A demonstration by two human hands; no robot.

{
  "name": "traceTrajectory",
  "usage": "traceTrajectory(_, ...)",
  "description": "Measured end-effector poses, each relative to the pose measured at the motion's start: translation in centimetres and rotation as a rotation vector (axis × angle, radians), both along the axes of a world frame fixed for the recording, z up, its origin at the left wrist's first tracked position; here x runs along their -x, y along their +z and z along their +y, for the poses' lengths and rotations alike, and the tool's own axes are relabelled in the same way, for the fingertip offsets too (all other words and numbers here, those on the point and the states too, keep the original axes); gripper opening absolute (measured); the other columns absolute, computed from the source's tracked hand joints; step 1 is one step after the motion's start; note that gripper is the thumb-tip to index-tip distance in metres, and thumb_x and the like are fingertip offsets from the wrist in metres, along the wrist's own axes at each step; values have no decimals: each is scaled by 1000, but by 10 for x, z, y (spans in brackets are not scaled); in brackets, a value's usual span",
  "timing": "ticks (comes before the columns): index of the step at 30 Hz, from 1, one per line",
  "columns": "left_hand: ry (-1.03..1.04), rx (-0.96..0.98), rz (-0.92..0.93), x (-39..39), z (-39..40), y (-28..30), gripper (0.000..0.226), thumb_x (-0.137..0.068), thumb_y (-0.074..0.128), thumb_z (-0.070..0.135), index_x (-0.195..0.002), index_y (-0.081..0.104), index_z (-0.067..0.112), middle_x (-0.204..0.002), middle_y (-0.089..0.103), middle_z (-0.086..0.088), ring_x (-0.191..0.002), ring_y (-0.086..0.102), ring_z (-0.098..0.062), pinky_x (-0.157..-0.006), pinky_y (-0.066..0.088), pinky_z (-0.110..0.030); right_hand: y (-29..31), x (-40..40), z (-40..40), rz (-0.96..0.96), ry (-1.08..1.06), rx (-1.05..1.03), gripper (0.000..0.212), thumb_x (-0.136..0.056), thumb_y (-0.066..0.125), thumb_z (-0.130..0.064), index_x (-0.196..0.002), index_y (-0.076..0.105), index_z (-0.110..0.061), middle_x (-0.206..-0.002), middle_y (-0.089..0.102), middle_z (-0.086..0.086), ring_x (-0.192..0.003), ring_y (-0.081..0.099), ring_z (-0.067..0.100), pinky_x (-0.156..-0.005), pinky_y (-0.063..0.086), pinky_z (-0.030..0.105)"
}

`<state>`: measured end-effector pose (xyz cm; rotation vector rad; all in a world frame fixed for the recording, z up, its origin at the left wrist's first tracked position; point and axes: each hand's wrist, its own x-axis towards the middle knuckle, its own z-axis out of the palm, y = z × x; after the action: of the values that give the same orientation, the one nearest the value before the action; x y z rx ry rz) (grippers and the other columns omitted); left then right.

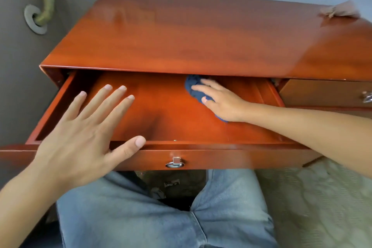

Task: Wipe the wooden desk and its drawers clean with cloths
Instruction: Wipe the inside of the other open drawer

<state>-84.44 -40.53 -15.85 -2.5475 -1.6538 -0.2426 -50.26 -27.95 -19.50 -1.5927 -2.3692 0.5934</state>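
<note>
Right hand [219, 100] presses flat-fingered on the blue cloth [194, 88] inside the open drawer [161, 110]; left hand [84, 131] hovers spread.

We find no text, label, brand, number or sign that we can read anywhere in view. Small printed scraps [171, 184] lie on the floor below the left hand [80, 133], but they are too small and blurred to read.
</note>
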Motion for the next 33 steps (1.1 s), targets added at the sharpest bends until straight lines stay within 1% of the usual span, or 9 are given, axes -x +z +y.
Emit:
traceTrajectory(2, -26, 24, 14, 2, 3, 0, 102, -88, 24, 92, -167, 15, 26, -174, 7, 4, -161, -3, -15, -129, 10, -56, 10, 8, -25, 84, 190, 119, 45, -103, 58, -11, -144, 57, -29, -162, 33, -8, -148, 20, -2, -110, 8, -1)
traceTrajectory(6, -34, -9, 45, 4, 4, -3, 118, -77, 32, 100, -166, 18, 24, -174, 10, 3, -161, 1, -18, -128, 12, -57, 39, -25, -61, 124, 322, 423, 47, -92, 70, 2, -126, 72, -31, -144, 50, -25, -135, 41, -14, -109, 30, 4)
traceTrajectory(9, -30, -44, 42, 2, 7, -5, 119, -76, 35, 99, -166, 22, 22, -174, 15, 1, -161, 5, -19, -127, 15, -56, 70, -62, -74, 189, 115, 470, 45, -90, 69, 5, -114, 78, -32, -116, 75, -9, -96, 70, -1, -91, 53, 18)
traceTrajectory(13, -31, -58, 30, 0, 10, -6, 118, -77, 36, 98, -165, 24, 22, -173, 19, 1, -161, 8, -18, -127, 16, -55, 111, -94, -101, 495, -67, 432, 36, -84, 69, -3, -108, 81, -27, -83, 75, 20, -70, 73, 32, -59, 57, 51)
traceTrajectory(15, -32, -68, 23, -2, 12, -8, 117, -77, 36, 98, -165, 25, 21, -172, 21, 1, -160, 12, -19, -126, 18, -55, 111, -94, -113, 253, 0, 407, 37, -92, 68, -20, -114, 73, -49, -78, 75, 10, -63, 68, 21, -60, 56, 49)
traceTrajectory(19, -15, -106, -16, -4, 15, -12, 120, -74, 39, 98, -163, 30, 18, -169, 30, -1, -158, 23, -23, -123, 24, -58, 93, -41, -132, 89, 141, 324, 38, -100, 50, -48, -137, 52, -57, -116, 69, -29, -106, 63, -8, -92, 46, 17)
traceTrajectory(22, -6, -111, -15, -1, 17, -14, 122, -71, 41, 99, -160, 35, 16, -167, 35, -3, -156, 29, -27, -119, 27, -59, 77, 27, -116, 23, 354, 157, 43, -108, 44, -41, -150, 47, -32, -144, 55, -23, -133, 49, 1, -112, 38, 26)
traceTrajectory(25, 10, -104, -36, 2, 19, -16, 127, -68, 41, 102, -159, 38, 13, -165, 37, -4, -154, 32, -30, -118, 28, -59, 72, 60, -109, -10, 383, 136, 45, -109, 41, -41, -152, 44, -26, -144, 58, -4, -129, 53, 17, -106, 43, 41)
traceTrajectory(33, -29, -125, -201, 6, 25, -34, 128, -67, 51, 98, -158, 38, 9, -166, 36, -8, -158, 24, -30, -120, 26, -68, 94, -140, -162, -242, -39, 165, 42, -100, 29, -62, -142, 34, -66, -117, 57, -44, -112, 50, -18, -94, 44, 22)
